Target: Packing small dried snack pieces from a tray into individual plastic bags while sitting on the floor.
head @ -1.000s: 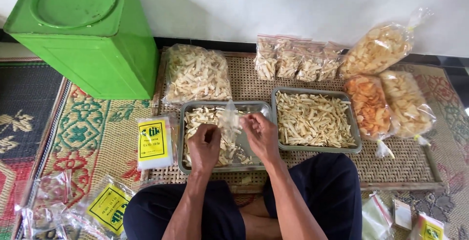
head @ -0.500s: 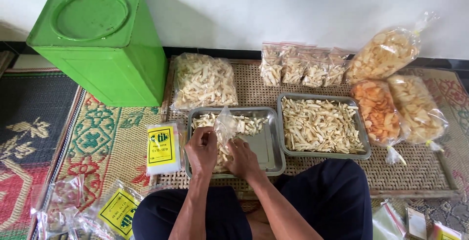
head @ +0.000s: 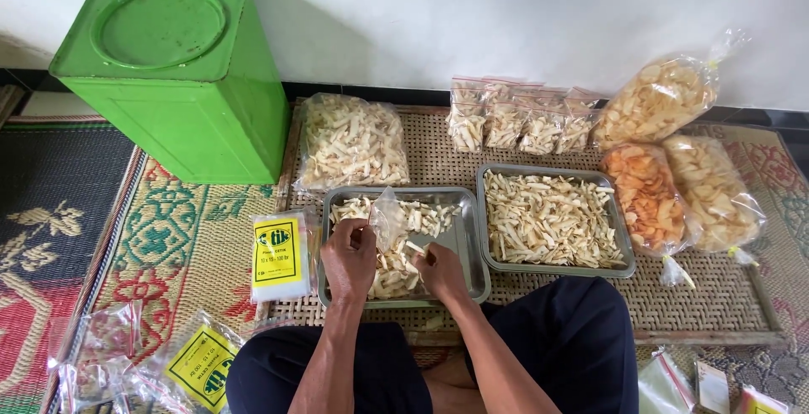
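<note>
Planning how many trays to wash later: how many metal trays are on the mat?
2. One metal tray under the hands, in front of the person; the other tray immediately right of it, full of snack sticks. None appear hidden.

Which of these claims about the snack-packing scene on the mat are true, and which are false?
1. The left hand holds a small clear bag over the nearer metal tray. True.
2. The green tin stands to the right of both trays. False: it stands at the far left, by the wall.
3. The second tray holds pale snack sticks. True.
4. The right hand rests on the orange crackers bag. False: it is down in the nearer tray, among the sticks.
5. Both trays are empty. False: both hold sticks.
</note>
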